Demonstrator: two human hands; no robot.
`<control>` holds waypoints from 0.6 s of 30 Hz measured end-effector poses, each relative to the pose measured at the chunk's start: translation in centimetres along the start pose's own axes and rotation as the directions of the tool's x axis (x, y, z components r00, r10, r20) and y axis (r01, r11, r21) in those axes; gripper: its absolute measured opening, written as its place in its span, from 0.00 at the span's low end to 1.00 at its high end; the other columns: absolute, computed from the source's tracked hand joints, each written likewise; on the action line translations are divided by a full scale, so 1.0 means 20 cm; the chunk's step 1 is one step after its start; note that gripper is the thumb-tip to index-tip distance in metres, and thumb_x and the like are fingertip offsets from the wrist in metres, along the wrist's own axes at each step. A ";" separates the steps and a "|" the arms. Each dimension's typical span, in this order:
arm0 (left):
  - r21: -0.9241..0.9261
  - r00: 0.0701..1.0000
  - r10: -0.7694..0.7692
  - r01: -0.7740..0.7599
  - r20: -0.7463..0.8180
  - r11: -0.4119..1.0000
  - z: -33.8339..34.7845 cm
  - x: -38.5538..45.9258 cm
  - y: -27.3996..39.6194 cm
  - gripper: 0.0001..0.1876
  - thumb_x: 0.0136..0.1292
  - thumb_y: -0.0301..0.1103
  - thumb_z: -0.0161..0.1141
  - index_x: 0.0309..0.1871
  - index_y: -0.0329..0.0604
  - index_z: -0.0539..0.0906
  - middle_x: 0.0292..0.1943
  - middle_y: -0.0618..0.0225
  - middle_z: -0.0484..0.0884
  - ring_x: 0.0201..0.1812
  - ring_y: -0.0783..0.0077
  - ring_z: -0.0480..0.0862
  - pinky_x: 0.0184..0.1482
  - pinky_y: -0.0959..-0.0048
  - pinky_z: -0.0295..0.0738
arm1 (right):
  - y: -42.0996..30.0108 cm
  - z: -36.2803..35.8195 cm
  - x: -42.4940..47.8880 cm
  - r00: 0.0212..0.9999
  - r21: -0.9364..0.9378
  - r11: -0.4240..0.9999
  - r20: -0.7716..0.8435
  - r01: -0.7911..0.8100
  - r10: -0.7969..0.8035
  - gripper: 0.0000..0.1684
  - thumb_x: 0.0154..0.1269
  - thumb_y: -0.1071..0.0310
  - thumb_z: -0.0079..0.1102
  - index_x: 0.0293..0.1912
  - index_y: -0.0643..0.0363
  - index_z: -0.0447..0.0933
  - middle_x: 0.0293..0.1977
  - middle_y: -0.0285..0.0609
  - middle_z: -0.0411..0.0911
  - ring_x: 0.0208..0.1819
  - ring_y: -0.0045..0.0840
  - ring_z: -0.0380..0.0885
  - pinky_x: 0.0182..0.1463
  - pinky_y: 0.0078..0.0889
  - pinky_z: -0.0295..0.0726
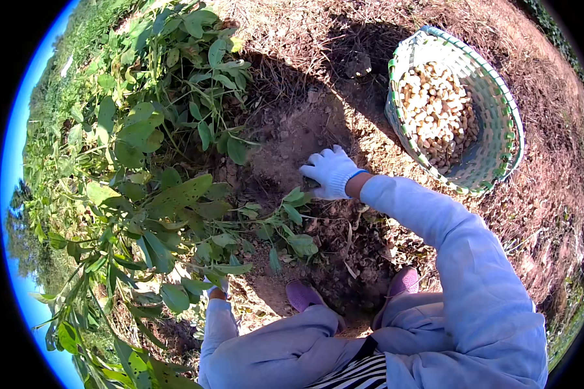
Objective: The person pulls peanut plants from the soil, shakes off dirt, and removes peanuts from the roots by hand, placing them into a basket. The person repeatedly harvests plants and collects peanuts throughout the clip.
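Note:
My right hand (332,171), in a white knitted glove with a blue cuff edge, reaches out palm down over bare brown soil (297,141). Its fingers are spread, and no held thing shows; the underside of the palm is hidden. Just below the wrist side lies a leafy green stem (297,209). My left hand (220,286) is low at the left, mostly covered by leaves, so its grip is hidden. Around it grow tall green plants (175,253) with holes in some leaves. To the right of my right hand stands a woven green-and-white basket (503,121) partly filled with peanuts in their shells (433,107).
Dense green plants (141,126) fill the left side. My purple shoes (304,295) stand on the soil close below. Dry straw and plant litter (282,29) cover the ground at the top. A small clod or stone (359,65) lies in the shade left of the basket.

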State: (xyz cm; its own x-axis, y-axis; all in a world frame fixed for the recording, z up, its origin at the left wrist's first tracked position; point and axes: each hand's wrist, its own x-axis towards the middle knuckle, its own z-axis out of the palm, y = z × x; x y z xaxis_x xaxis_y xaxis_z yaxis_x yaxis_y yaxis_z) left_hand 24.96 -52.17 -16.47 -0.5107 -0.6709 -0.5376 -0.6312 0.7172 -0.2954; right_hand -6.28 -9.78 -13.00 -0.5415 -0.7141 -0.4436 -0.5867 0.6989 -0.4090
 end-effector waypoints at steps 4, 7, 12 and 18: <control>-0.027 1.000 -0.022 0.022 0.001 0.999 -0.04 -0.13 -0.01 0.27 0.66 0.44 0.59 0.63 0.38 0.72 0.54 0.40 0.81 0.56 0.39 0.81 0.58 0.52 0.76 | 0.14 0.02 -0.35 0.990 -0.087 0.993 0.117 0.083 -0.073 0.32 0.61 0.45 0.65 0.62 0.46 0.76 0.56 0.45 0.74 0.61 0.44 0.72 0.66 0.63 0.65; -0.107 0.971 0.043 -0.070 -0.235 0.992 -0.04 -0.26 -0.07 0.23 0.68 0.44 0.54 0.61 0.40 0.77 0.55 0.41 0.80 0.53 0.38 0.80 0.57 0.49 0.76 | 0.17 0.06 -0.57 0.991 -0.201 0.974 0.099 0.107 -0.089 0.30 0.60 0.47 0.67 0.60 0.45 0.77 0.55 0.44 0.75 0.62 0.43 0.71 0.66 0.65 0.65; -0.170 0.952 0.037 -0.092 -0.305 0.981 -0.02 -0.42 -0.22 0.29 0.68 0.35 0.56 0.71 0.34 0.68 0.64 0.43 0.75 0.65 0.45 0.75 0.67 0.56 0.69 | 0.06 -0.14 -0.53 0.969 -0.027 1.000 0.245 -0.016 0.022 0.25 0.67 0.46 0.57 0.54 0.53 0.80 0.54 0.52 0.76 0.50 0.44 0.83 0.50 0.48 0.83; -0.290 0.907 0.049 -0.184 -0.419 0.939 0.08 -0.56 -0.29 0.25 0.70 0.33 0.55 0.69 0.35 0.71 0.61 0.44 0.77 0.63 0.45 0.75 0.66 0.54 0.69 | 0.09 0.01 0.05 0.928 -0.036 0.999 -0.371 0.014 -0.026 0.32 0.62 0.45 0.64 0.59 0.54 0.75 0.62 0.48 0.70 0.58 0.44 0.75 0.56 0.49 0.77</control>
State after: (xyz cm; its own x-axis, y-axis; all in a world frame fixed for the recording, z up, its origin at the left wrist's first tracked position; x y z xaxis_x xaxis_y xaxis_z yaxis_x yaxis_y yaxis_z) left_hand 35.23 -48.48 -10.11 -0.7384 -0.6523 -0.1708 -0.6678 0.7426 0.0507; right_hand -7.77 -9.28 -14.35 -0.7107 -0.6955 -0.1053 -0.6154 0.6872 -0.3861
